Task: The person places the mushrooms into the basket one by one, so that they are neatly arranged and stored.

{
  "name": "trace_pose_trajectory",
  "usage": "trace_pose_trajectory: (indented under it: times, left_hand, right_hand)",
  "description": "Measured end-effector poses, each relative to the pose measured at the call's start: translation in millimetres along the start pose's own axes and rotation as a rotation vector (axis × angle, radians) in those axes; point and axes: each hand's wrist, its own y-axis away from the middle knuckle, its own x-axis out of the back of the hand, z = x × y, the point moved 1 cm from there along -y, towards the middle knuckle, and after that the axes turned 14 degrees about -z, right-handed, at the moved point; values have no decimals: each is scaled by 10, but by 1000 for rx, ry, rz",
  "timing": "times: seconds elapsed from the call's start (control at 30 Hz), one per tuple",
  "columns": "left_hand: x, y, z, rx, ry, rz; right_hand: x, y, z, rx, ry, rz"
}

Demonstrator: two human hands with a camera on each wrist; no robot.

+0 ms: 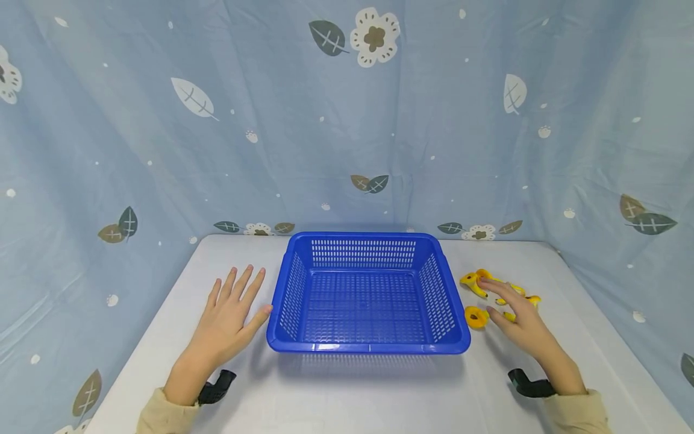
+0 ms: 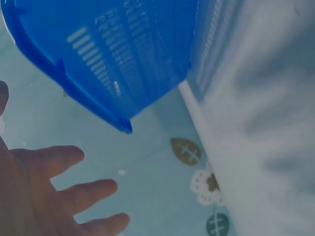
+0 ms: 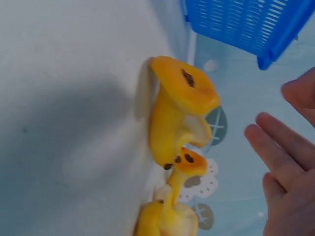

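A blue plastic basket [image 1: 368, 348] with slotted walls stands on the white table, nothing inside it. Left of it hovers my left hand [image 1: 225, 328], palm down with fingers spread, its thumb close to the basket's rim. My right hand [image 1: 517, 319] hangs over several small yellow pieces on the right, fingers loosely bent and holding nothing. These look like banana peels with flared orange ends; one lies nearest the basket, an orange-topped yellow piece [image 1: 476, 317]. Behind it are another yellow piece [image 1: 474, 283] and more, partly hidden by my hand. The right wrist view shows a yellow piece [image 3: 167, 123] close up.
A pale blue curtain [image 1: 347, 120] printed with leaves and flowers hangs behind and beside the table [image 1: 368, 398]. Dark wrist devices [image 1: 217, 387] sit under both forearms.
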Motion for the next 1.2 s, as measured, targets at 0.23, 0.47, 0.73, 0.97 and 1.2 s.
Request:
trace_pose_trajectory:
  times: [0.23,0.47,0.73,0.97,1.2]
  left_hand:
    - [-90,12,116,-35,-23,-3]
    - [-135,24,280,-51,-12,-22]
    - [-186,-13,426,-79,-23,-44]
    - [-231,-29,455,-98,-31,-20]
    - [-252,-30,463,-69,-16,-77]
  right_hand:
    - [-97,3,8,-22,-26,-136]
    - [-139,-10,-11,-83,-92,-257]
    - [-186,-34,33,-124,24,-323]
    - [-220,-34,98,-184,22,-342]
    - [-222,-54,74,-196,23,-329]
